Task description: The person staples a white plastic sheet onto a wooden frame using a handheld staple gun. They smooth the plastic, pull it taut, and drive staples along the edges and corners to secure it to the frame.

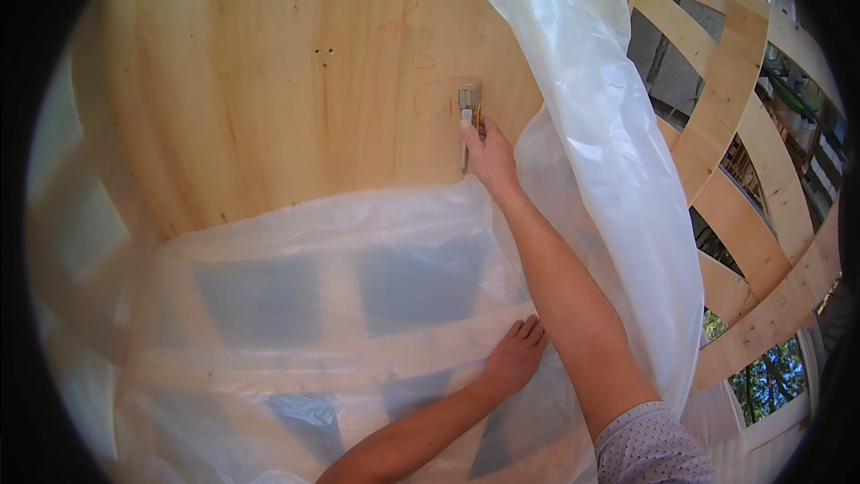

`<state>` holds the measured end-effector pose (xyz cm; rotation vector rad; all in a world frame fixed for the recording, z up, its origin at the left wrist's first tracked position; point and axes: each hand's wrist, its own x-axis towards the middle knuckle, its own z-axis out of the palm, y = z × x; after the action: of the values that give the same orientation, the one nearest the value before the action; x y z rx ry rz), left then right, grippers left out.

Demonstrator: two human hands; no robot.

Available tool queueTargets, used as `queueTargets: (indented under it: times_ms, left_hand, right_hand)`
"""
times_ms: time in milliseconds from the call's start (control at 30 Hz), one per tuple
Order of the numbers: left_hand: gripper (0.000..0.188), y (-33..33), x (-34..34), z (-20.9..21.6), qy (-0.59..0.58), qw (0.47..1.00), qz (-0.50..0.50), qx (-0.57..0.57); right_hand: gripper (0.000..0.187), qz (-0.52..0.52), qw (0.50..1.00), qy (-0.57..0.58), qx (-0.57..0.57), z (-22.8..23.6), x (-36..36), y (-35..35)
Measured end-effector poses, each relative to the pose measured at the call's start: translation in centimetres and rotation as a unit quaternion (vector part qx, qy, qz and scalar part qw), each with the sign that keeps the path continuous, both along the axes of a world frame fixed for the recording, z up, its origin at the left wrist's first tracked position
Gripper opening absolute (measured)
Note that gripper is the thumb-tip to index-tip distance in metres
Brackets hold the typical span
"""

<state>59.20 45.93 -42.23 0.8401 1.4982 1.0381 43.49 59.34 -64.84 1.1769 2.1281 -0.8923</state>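
Note:
My right hand (491,154) reaches up to a plywood panel (269,90) and is closed around a grey metal staple gun (467,100). The tool's squared head is at the wood, near some red pencil marks. Translucent plastic sheeting (376,215) covers the lower part of the panel and the slatted frame, with its upper edge just below the tool. Lower down, my left hand (518,360) lies against this sheeting with its fingers stretched out, close beside my right forearm.
A loose, bunched fold of plastic (591,99) hangs down to the right of my right arm. Beyond it stands a lattice of curved wooden strips (730,90), with gaps between them. A window (770,381) with greenery behind it shows at the lower right.

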Motion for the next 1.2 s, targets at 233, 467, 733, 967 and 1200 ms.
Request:
queueTargets:
  times_ms: [233,467,733,967,1200]
  left_hand:
    - [0.038,0.5,0.7,-0.4,0.013,0.999,0.039,-0.001]
    - [0.036,-0.9,-0.1,1.3,-0.079,0.997,0.018,0.012]
    - [0.036,-1.3,-0.7,1.5,-0.093,0.995,0.035,0.032]
    - [0.034,-1.0,-0.1,1.5,-0.087,0.994,0.05,0.035]
    - [0.033,-1.0,-0.8,1.4,-0.093,0.994,0.041,0.031]
  right_hand:
    - [0.031,0.278,0.919,-0.267,-0.089,-1.5,9.8,7.8]
    - [0.027,0.598,0.734,-0.283,0.154,0.5,13.7,12.3]
    - [0.041,0.301,0.885,-0.277,-0.221,-3.0,16.0,7.9]
    - [0.045,0.485,0.693,-0.497,-0.194,-0.5,15.4,11.5]
    - [0.02,0.48,0.821,-0.232,0.202,-2.9,17.8,16.9]
